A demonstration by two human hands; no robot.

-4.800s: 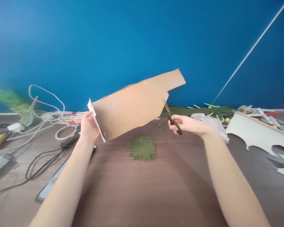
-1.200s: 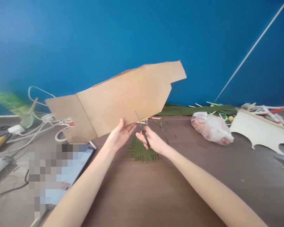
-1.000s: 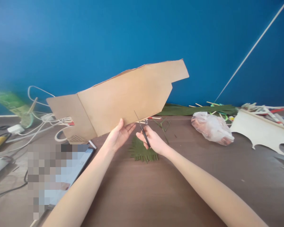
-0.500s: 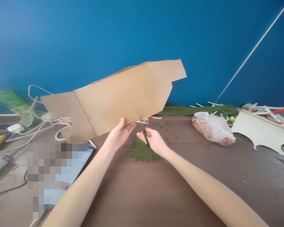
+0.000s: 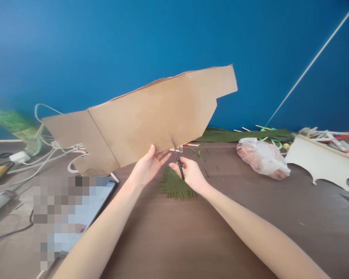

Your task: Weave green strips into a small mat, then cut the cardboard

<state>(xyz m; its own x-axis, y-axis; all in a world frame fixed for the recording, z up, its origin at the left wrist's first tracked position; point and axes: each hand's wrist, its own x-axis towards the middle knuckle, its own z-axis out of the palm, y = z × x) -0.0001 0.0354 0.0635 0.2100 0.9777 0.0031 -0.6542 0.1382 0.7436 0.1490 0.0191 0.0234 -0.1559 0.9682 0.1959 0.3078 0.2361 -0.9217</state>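
A large folded sheet of brown cardboard is held up above the table, tilted with its right end higher. My left hand grips its lower edge, thumb on the near face and fingers behind. In my right hand is a craft knife or pair of scissors with a dark handle, closed fingers around it; the slim blade points up at the cardboard's lower edge, and I cannot tell whether it cuts in. Below the hands lies a green fringed piece on the table.
A tablet with a partly blurred screen lies at left, near white cables and a green packet. Toward the right are a clear plastic bag, white cut board and long green strips by the blue wall.
The cardboard has turned slightly, its right end moving up and right and its left end shifting left. Both hands and the blade have shifted slightly right.
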